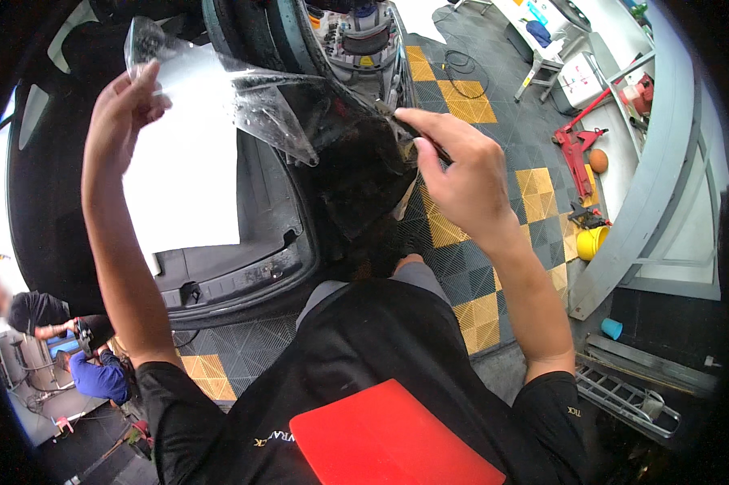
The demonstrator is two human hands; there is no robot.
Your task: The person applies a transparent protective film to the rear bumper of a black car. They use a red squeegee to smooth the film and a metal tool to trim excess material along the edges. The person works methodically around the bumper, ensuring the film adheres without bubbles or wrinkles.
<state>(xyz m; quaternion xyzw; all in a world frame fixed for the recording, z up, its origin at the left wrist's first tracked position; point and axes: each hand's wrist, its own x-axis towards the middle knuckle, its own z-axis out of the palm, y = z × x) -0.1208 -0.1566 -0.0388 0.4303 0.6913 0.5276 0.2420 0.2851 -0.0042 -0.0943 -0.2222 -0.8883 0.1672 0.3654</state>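
Note:
My left hand [128,113], raised at the upper left, pinches a wet clear film [271,121] that stretches rightward over a black car panel [356,190]. Behind the film a white sheet [187,186] covers part of the open car's cargo area [267,198]. My right hand [461,166] is closed at the film's right end on the panel, with index finger and thumb near the edge; a dark thing shows behind the fingers, too hidden to name. A red flat card [397,440] rests against the front of my black shirt.
Two people [37,315] [98,376] crouch at the lower left among equipment. At the right stand a red floor jack [575,158], a yellow bucket [592,241], a white bench [534,24] and a grey curved frame [655,202]. A metal ladder [623,400] lies lower right.

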